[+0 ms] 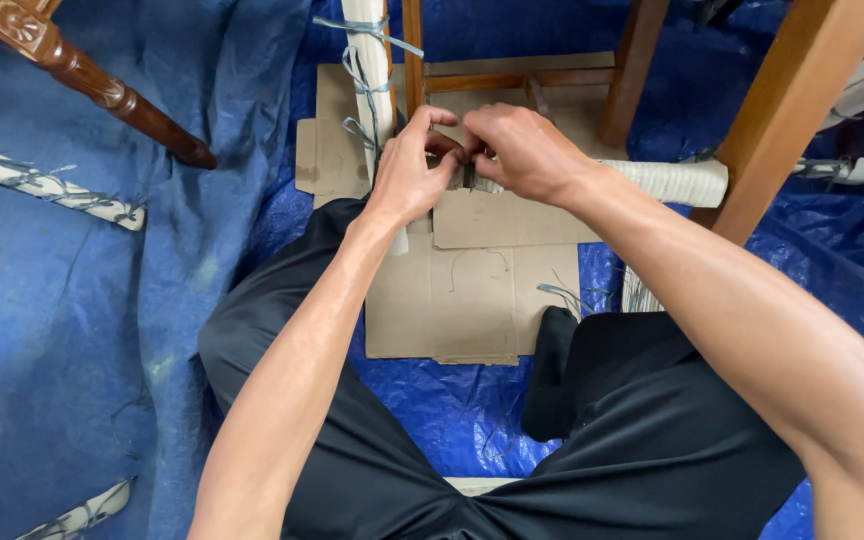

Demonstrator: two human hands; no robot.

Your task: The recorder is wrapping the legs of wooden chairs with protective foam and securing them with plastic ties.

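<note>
Pinching with both hands at one spot above the far edge of the flattened cardboard (472, 290). Left hand (410, 170) curled, thumb and forefinger closed together on a small dark piece (469, 176), other fingers bent inward. Right hand (522, 150) knuckles up, fingertips pressed shut on the same piece from the other side, touching the left fingers. Just beside the right hand, a white cord-wrapped chair rail (667, 182) running to a brown wooden leg (787, 110). Behind the left hand, an upright white wrapped post (370, 70) tied with grey string. Underneath, blue tarp (72, 330); black trousers (652, 430) at the near edge.
</note>
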